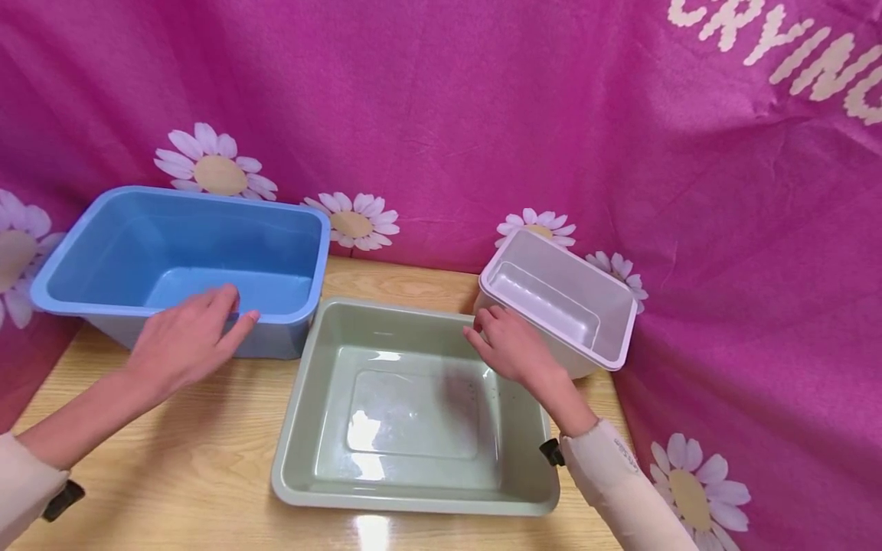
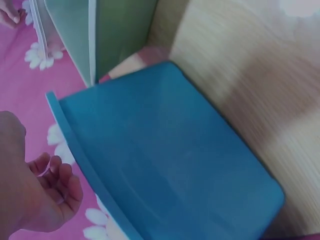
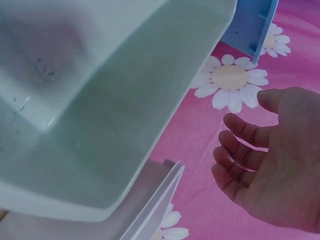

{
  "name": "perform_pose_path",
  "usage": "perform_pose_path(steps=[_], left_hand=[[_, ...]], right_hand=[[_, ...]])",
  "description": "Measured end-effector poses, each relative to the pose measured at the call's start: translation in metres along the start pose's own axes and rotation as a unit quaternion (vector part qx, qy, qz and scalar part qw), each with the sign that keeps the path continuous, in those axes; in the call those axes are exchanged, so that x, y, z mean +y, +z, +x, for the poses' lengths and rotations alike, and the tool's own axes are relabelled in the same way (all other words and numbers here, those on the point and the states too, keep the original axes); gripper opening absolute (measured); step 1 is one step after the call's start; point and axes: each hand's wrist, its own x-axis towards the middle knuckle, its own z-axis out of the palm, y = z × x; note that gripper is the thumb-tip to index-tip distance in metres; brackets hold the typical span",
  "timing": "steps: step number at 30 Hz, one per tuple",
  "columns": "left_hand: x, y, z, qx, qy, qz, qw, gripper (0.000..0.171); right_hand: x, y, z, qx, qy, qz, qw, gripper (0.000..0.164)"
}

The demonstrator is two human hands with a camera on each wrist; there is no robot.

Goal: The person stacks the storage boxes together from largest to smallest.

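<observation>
My left hand (image 1: 184, 337) hovers over the front rim of the blue bin (image 1: 313, 298), its fingers loosely bent and nothing in them. In the left wrist view that hand (image 2: 50, 192) shows beside the bin's outer wall (image 2: 165, 160). My right hand (image 1: 510, 343) is above the right back corner of the green-grey tub (image 1: 413, 505), near the pale lilac bin (image 1: 623, 344). Its fingers are relaxed and hold nothing, as the right hand (image 3: 270, 155) in the right wrist view also shows. Inside the tub, small dark specks lie on its floor.
All three containers stand on a light wood table (image 1: 207, 459). The blue bin is at the left, the tub in the middle, the lilac bin at the back right. A magenta cloth (image 1: 427, 115) with white daisies hangs behind and along the right side.
</observation>
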Motion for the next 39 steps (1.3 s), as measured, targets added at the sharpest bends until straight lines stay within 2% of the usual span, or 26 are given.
perform_pose_path(steps=[6, 11, 19, 28, 33, 39], left_hand=[[-0.015, -0.012, 0.004, -0.009, -0.020, 0.003, 0.9998, 0.034], [-0.029, -0.017, 0.009, -0.004, -0.018, 0.023, 0.9996, 0.037], [-0.055, -0.024, 0.015, -0.001, -0.039, 0.030, 0.9988, 0.042], [-0.079, -0.033, 0.018, -0.039, -0.065, 0.041, 0.9963, 0.051], [-0.093, -0.035, 0.022, -0.039, -0.063, 0.050, 0.9960, 0.050], [-0.109, -0.037, 0.024, -0.033, -0.053, 0.065, 0.9959, 0.047]], right_hand=[[-0.009, 0.000, 0.009, 0.005, -0.007, -0.003, 1.000, 0.029], [-0.018, 0.000, 0.017, 0.005, -0.010, 0.000, 1.000, 0.030], [-0.033, -0.001, 0.033, -0.006, -0.017, 0.006, 1.000, 0.034], [-0.046, 0.000, 0.049, -0.004, -0.016, 0.017, 1.000, 0.037], [-0.054, -0.001, 0.058, -0.001, -0.026, 0.014, 1.000, 0.031], [-0.064, -0.003, 0.067, -0.006, -0.037, 0.015, 0.999, 0.033]])
